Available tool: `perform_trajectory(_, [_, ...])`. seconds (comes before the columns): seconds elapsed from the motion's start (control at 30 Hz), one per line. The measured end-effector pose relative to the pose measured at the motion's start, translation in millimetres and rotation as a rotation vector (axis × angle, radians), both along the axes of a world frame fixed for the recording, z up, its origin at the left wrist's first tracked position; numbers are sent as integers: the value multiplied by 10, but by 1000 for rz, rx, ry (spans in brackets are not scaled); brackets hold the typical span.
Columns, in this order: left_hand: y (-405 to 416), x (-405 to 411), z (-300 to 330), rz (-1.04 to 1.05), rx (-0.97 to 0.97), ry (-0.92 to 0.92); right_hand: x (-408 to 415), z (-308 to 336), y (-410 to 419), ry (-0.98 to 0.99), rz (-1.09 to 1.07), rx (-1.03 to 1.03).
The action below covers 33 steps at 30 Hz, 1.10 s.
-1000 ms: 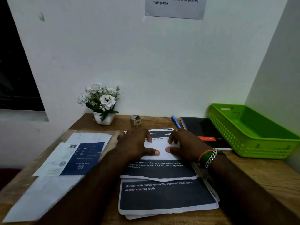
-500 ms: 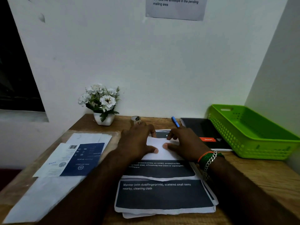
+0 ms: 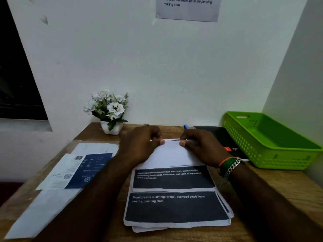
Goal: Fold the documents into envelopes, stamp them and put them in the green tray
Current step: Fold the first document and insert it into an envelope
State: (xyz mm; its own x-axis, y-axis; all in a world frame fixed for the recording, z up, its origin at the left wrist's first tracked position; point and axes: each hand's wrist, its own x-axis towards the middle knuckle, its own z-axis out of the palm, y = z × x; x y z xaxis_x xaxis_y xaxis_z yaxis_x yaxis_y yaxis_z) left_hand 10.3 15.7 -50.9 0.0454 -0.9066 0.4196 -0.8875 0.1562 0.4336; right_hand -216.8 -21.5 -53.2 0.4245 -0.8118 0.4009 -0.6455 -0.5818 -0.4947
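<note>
A stack of printed documents (image 3: 176, 208) with dark blocks lies in the middle of the wooden desk. The top sheet (image 3: 172, 154) is partly folded, its white back facing up over its far half. My left hand (image 3: 139, 144) and my right hand (image 3: 202, 145) pinch the far edge of that sheet, thumbs on top, fingers curled underneath. A blue and white envelope (image 3: 76, 170) lies to the left on a clear plastic sleeve. The green tray (image 3: 272, 151) stands at the right against the wall, with nothing visible in it.
A white pot of artificial flowers (image 3: 110, 110) stands at the back left. A blue pen (image 3: 186, 126) and a black notebook (image 3: 225, 138) lie behind my right hand, beside the tray. A printed notice (image 3: 187, 7) hangs on the wall.
Both hands slid away from me along the white folded part to the sheet's far edge and now pinch it. The small tape roll behind my left hand is now hidden.
</note>
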Motion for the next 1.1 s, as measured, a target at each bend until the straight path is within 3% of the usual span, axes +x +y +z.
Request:
perform_trajectory(0.13, [-30,193,16,33,39,69,-95,9,-56,-17,-34,22])
perform_trajectory(0.27, [-25,50,-11,-69,14,192,-42,-25,-60,-40,-30,11])
perform_trajectory(0.5, [-80,91,-47,-94,-23,206,-143,34,-96,-130,-62,44])
perform_trajectory(0.8, [-76,155,-12,-73,-50,206,-407,269,-72,-103,-160,93])
perform_trajectory(0.93, [-33,136,25,-101,-30,152,-483,382,-36,-12,-191,92])
perform_trajectory(1.1, [-2,78,-5,-202,104,52,-450,395,17,282,-235,221])
